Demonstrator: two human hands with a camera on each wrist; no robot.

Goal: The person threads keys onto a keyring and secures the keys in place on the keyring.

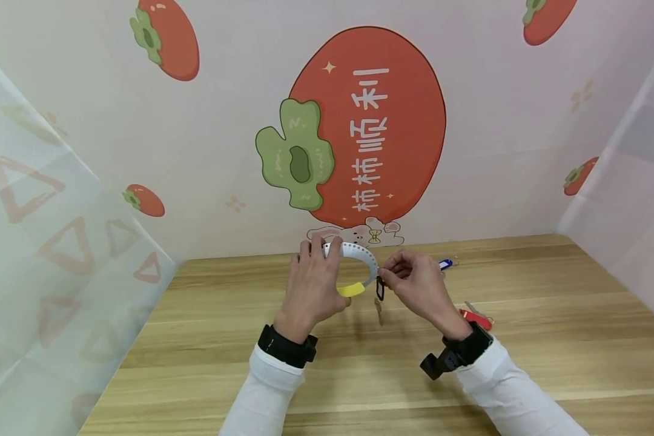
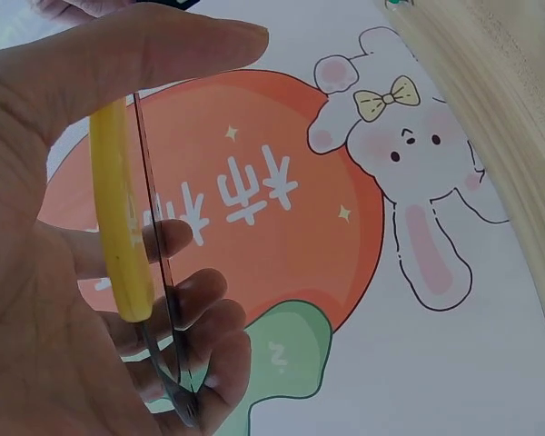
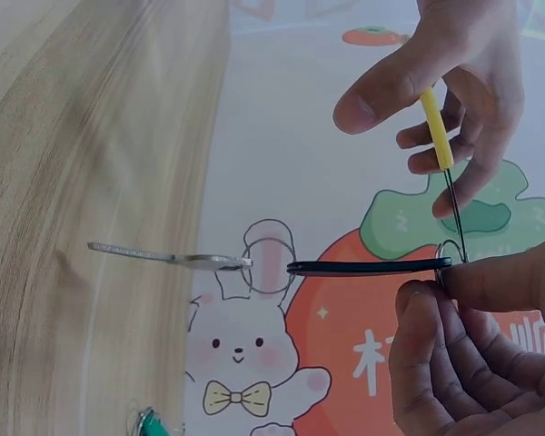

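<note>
My left hand (image 1: 312, 287) holds a large metal key ring (image 1: 363, 252), a flat hoop with a row of small holes and a yellow grip (image 1: 351, 289). In the left wrist view its thumb and fingers span the hoop. My right hand (image 1: 421, 290) pinches a small split ring (image 3: 449, 247) against the hoop's right side. From that ring hangs a black key tag (image 1: 380, 289), with a silver key (image 3: 177, 258) on a second ring at its far end. Whether the split ring is threaded onto the hoop, I cannot tell.
On the wooden table (image 1: 207, 351), right of my hands, lie a blue key tag (image 1: 446, 264) and a red key tag (image 1: 476, 319) with a key. A green tag (image 3: 153, 424) shows at the right wrist view's bottom edge. A printed backdrop (image 1: 223, 121) stands behind.
</note>
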